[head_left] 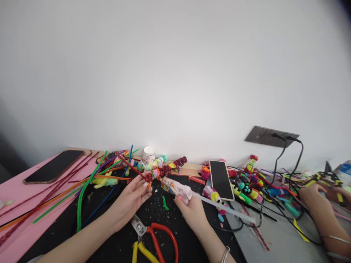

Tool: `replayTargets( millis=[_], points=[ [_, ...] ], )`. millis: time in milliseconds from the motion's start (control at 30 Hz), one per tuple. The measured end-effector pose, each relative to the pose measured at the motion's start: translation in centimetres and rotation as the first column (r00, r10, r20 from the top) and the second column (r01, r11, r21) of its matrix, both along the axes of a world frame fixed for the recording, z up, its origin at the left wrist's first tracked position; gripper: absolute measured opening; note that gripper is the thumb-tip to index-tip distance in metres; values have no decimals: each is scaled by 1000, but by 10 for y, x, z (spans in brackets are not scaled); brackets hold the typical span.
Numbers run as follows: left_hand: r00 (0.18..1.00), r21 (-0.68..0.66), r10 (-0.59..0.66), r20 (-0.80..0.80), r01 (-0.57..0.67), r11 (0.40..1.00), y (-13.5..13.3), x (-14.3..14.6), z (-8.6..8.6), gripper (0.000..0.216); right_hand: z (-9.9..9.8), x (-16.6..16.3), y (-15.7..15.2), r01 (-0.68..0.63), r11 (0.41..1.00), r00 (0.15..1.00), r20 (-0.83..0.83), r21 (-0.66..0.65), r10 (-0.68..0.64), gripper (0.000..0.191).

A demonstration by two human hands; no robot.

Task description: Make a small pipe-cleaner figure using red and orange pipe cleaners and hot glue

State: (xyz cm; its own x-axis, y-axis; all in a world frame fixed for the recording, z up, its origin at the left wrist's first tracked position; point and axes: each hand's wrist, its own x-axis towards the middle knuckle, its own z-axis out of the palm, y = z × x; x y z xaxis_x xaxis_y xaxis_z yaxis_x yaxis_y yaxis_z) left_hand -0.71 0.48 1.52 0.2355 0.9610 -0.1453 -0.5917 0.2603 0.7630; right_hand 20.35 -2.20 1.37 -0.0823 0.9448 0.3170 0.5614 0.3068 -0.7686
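My left hand (131, 197) pinches a dark red tinsel pipe-cleaner piece (149, 177) with orange and pink bands between thumb and fingers. In my right hand (193, 212) is a pale pink glue gun (183, 190), its nozzle end pointing left toward that piece. A long translucent glue stick (222, 205) sticks out of its back, and a small red light glows on the body. Whether the nozzle touches the piece I cannot tell. Below my hands lie pliers (139, 227) with red and yellow handles, beside a short green pipe-cleaner scrap (165, 202).
Loose pipe cleaners (82, 197) cross a pink board (24, 204) with a dark phone (55, 166). A paper cup (148, 155) stands by the wall. Right of me are another phone (222, 180), colourful pipe-cleaner figures (249, 186), plugged-in cords (276, 160) and another person's hand (314, 201).
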Motion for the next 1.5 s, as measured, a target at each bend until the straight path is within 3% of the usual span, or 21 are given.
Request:
replayTargets(
  millis=[100, 233, 333, 467, 600, 800, 1067, 1300, 1500],
  points=[
    [997, 42, 44, -71, -41, 998, 1, 1, -1, 41, -3, 6, 3, 123, 990, 970, 203, 72, -136, 15],
    [967, 116, 105, -231, -80, 990, 1, 2, -5, 44, -15, 14, 8, 224, 957, 862, 419, 186, -284, 33],
    [940, 183, 116, -321, -59, 981, 1, 1, -8, 39, -18, 13, 8, 263, 937, 804, 485, 229, -344, 44],
    [912, 257, 126, -390, -24, 966, 0, 0, -8, 34, -4, 2, -1, 145, 957, 899, 371, 253, -234, 53],
    [862, 337, 96, -498, 91, 937, -7, 4, -6, 24, 8, -14, -15, -2, 960, 962, 261, 280, -75, 36],
    [772, 447, 74, -632, 285, 848, -20, 11, -5, 20, 0, -23, -23, -96, 935, 978, 208, 340, 24, 13],
    [881, 282, -194, -432, 336, 898, -18, 11, -10, 20, -1, -21, -20, -44, 952, 996, 87, 302, 18, 24],
    [955, 151, -182, -233, 220, 964, -18, 15, -5, 34, 3, -22, -25, -123, 933, 980, 191, 338, 60, 16],
    [956, 81, -153, -250, 178, 981, -17, 13, -3, 31, -4, -25, -21, -149, 897, 960, 277, 416, 31, 15]
  ],
)
